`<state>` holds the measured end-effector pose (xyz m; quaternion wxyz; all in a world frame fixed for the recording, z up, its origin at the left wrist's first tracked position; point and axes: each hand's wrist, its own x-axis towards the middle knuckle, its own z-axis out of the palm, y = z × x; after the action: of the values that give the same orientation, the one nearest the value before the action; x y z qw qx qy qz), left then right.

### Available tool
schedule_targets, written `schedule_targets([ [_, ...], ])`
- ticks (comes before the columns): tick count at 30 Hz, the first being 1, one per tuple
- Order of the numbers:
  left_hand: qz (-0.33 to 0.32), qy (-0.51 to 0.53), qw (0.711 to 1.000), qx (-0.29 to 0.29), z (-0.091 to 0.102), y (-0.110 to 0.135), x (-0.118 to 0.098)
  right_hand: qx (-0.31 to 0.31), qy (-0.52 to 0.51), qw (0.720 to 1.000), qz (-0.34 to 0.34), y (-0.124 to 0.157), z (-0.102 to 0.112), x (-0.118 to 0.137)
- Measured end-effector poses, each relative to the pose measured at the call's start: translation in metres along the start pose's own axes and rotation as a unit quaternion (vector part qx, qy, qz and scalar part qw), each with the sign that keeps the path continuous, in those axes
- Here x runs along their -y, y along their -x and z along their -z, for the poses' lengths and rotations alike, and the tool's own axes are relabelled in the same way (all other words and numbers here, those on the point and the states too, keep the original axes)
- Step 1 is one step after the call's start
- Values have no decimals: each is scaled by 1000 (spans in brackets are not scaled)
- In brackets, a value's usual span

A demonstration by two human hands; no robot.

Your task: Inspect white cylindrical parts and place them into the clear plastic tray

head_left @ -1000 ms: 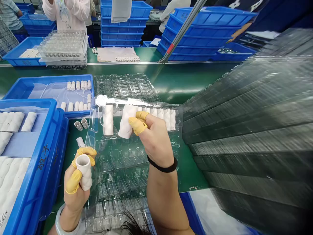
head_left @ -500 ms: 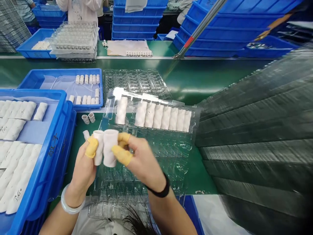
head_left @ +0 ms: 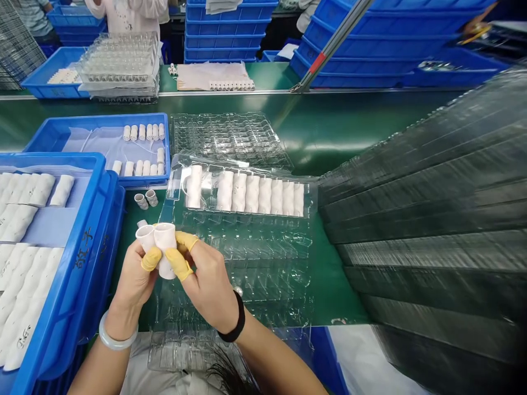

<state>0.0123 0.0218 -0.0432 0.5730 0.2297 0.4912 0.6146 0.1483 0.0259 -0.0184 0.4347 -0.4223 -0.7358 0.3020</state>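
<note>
Two white tubes held side by side at the tray's left edge

Both tubes are smooth, matte and wavy-sided, with open round mouths turned up. The left hand [head_left: 134,280] is clamped on the left tube [head_left: 145,238], the right hand [head_left: 209,274] on the right tube [head_left: 164,235]; the two appear to touch. Yellow, wrinkled finger covers [head_left: 179,264] wrap the gripping fingertips.

Under the right hand lies the tray [head_left: 267,247], thin clear plastic moulded into rippled pockets. Along its far row stand out seven white tubes [head_left: 258,195] packed close, with a single tube [head_left: 194,186] apart at the left end. Left of the tray, two short tubes [head_left: 146,199] sit on the smooth green tabletop [head_left: 335,299]; farther left is a glossy blue bin [head_left: 72,285] of bumpy white pieces [head_left: 31,274]. Right of the tray rises a dark, ridged stack [head_left: 411,219].
</note>
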Motion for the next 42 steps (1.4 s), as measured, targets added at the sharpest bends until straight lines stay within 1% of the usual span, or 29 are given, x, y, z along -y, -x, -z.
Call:
schedule_targets([
  [3,5,-3,999,43,5,0,-4,-23,48,998,45,6,-2,-1],
  [7,13,-7,994,110,12,-1,-8,-37,68,995,60,10,-4,-1],
  [11,-2,-27,991,131,17,-3,-10,-45,90,993,69,11,-5,1],
  [13,-18,-38,990,131,17,-4,-11,-47,98,991,82,11,-4,1],
  [15,-43,-54,986,151,15,-6,-12,-55,99,990,89,11,0,-3],
  [17,-77,-80,978,175,14,-7,-13,-93,113,987,72,12,9,-14],
  [19,-106,-101,973,177,12,-10,-12,-163,173,971,23,17,22,-33],
  [20,-117,-102,973,171,12,-11,-11,-200,224,954,-10,20,28,-44],
  [21,-124,-99,974,165,11,-12,-10,-224,287,931,-42,23,35,-57],
  [22,-126,-92,974,162,10,-14,-8,-226,349,906,-77,27,40,-68],
  [23,-126,-84,975,163,9,-15,-6,-200,399,887,-115,30,44,-78],
  [24,-122,-74,977,160,8,-17,-4,-162,432,875,-143,34,47,-87],
  [25,-116,-66,979,151,8,-18,-2,-119,450,870,-161,36,49,-93],
  [27,-96,-53,987,115,6,-21,2,-39,450,876,-169,41,50,-99],
  [30,-69,-29,996,54,6,-26,6,60,406,898,-155,46,53,-102],
  [32,-58,-12,998,37,8,-29,7,117,382,904,-153,48,57,-103],
  [33,-55,-5,998,31,9,-30,8,135,378,903,-155,49,59,-103],
  [34,-51,2,998,25,10,-31,8,143,381,900,-158,50,60,-104],
  [36,-36,15,999,8,11,-33,10,140,393,896,-155,50,62,-105],
  [39,-11,31,999,-11,14,-37,12,121,400,901,-115,47,62,-107],
  [42,-20,44,999,-14,13,-42,11,85,405,907,-73,37,65,-106],
])
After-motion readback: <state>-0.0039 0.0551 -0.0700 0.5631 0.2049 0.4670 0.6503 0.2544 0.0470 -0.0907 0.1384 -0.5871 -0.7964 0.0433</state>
